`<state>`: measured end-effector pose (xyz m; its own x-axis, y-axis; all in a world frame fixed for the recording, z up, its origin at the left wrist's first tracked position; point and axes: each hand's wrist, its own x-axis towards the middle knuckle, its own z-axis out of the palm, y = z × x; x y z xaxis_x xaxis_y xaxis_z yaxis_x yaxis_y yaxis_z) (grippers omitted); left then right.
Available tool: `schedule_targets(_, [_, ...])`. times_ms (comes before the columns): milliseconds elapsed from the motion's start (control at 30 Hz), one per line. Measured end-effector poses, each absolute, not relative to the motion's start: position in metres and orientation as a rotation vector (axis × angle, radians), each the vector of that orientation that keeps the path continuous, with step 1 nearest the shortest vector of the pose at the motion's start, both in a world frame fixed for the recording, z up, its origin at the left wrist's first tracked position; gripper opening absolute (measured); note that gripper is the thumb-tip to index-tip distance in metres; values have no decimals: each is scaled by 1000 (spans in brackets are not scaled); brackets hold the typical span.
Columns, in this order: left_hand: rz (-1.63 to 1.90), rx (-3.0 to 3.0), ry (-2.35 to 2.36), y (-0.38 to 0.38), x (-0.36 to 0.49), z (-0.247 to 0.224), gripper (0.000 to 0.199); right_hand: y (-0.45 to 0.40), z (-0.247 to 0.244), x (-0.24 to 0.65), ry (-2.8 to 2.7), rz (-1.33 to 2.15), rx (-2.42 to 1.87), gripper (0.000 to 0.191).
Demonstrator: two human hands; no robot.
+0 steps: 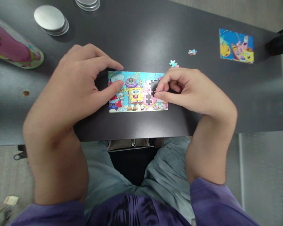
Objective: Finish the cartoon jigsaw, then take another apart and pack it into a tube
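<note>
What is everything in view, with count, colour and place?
puzzle: one, multicoloured with a dark gap, table centre
loose pieces: at least two, mostly light blue, beyond the puzzle's right end
picture card: one, blue, yellow, pink, upper right
discs: two stacks, silver, upper left
printed container: one, mostly pink, left edge
unclear objects: two, black, left and right edges
table: one, dark grey, under the puzzle
seat: one, black, bottom centre
floor: one, greyish, lower left and top right
panel: one, grey, lower right
trousers: one pair, grey, below the table
shirt: one, purple, bottom
left hand: one, bare, thumb on the puzzle
right hand: one, bare, fingertips at the gap; held piece unclear
</note>
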<state>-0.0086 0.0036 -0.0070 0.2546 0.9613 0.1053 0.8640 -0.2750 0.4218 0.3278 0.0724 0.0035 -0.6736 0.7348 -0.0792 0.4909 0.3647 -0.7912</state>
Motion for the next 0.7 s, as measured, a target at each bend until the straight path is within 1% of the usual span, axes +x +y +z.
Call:
schedule_targets(167, [461,2240,1708,2,-9,-5,71,70,6,325,-2339,1207,-1164,24])
schedule_targets(300, [484,2247,1700,2,-8,-6,68,71,1,331,-2134,1268,-1136,21])
schedule_targets(433, [562,2240,1680,5,-9,-12,64,79,-3,353,-1953,986,-1127,14])
schedule_targets(567, [647,2247,1648,9,-14,-23,62,91,-4,380,-1963,730,-1273,7])
schedule_targets(600, [653,2264,1631,10,-15,-25,61,93,-5,385,-1981,675,-1328,8])
schedule_targets(700, [645,2312,1611,12,-17,-29,58,99,-10,391,-2039,564,-1442,24])
